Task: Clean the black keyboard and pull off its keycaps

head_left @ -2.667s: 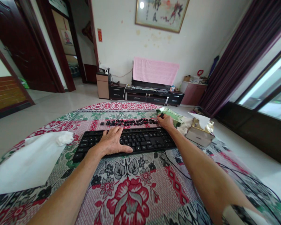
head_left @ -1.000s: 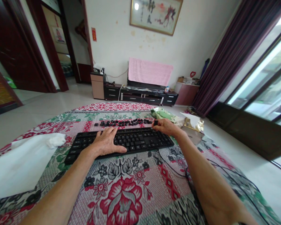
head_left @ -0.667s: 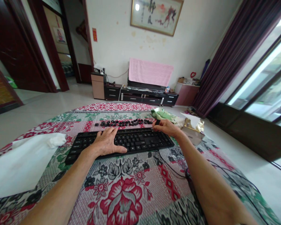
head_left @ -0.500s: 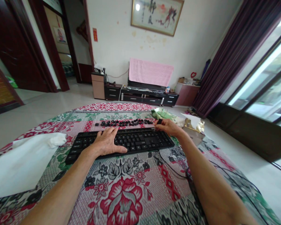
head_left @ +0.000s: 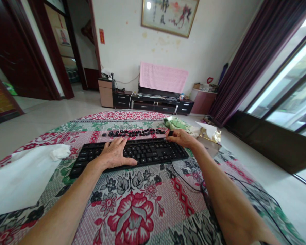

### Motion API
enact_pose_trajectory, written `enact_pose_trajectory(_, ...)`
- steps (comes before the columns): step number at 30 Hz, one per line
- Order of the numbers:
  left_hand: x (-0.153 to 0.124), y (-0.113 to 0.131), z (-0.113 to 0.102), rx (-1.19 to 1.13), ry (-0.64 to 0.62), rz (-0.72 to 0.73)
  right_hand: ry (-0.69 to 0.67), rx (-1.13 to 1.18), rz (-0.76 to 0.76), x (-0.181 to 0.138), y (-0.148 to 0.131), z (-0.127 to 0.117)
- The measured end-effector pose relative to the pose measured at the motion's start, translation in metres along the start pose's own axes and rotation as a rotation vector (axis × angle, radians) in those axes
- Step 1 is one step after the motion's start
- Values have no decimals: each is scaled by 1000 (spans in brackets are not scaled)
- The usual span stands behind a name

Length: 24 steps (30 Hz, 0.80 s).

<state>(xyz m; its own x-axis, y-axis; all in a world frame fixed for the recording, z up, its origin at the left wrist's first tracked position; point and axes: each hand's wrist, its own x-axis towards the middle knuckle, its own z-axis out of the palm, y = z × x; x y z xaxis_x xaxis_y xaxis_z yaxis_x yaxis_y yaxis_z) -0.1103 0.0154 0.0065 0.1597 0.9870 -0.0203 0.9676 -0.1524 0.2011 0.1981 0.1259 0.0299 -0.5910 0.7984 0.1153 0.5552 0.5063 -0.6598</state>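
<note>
A black keyboard (head_left: 148,153) lies across the patterned tablecloth, with part of its right area bare of keys. My left hand (head_left: 117,153) rests flat over its left half, fingers spread and thumb stretched along the front edge. At the keyboard's right back, my right hand (head_left: 180,137) pinches a small black piece (head_left: 170,133) between thumb and fingers; its exact kind is too small to tell. Just behind the keyboard, several loose black keycaps (head_left: 132,133) form a long uneven row. The tips of the right fingers are partly hidden.
White cloth or paper (head_left: 22,177) lies on the left of the table. A green wrapper (head_left: 177,124) and a box with gold lining (head_left: 209,143) stand at the right back. A black cable (head_left: 186,183) runs from the keyboard toward the right forearm.
My right hand has dipped slightly with the black piece, which now shows less above the fingers. My left hand stays on the keyboard; the whole view has shifted a little.
</note>
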Motion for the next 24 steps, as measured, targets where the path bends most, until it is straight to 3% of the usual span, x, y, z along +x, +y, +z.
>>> enact_pose_trajectory(6,1,-1,0,-4,-5,-3,89,69,-1,3,10,7)
enact_pose_trajectory(17,0,0,0,6,-2,-3,-68,14,14,0,1,-10)
enact_pose_trajectory(24,1,-2,2,23,4,-12,-58,85,101,5,-4,-3)
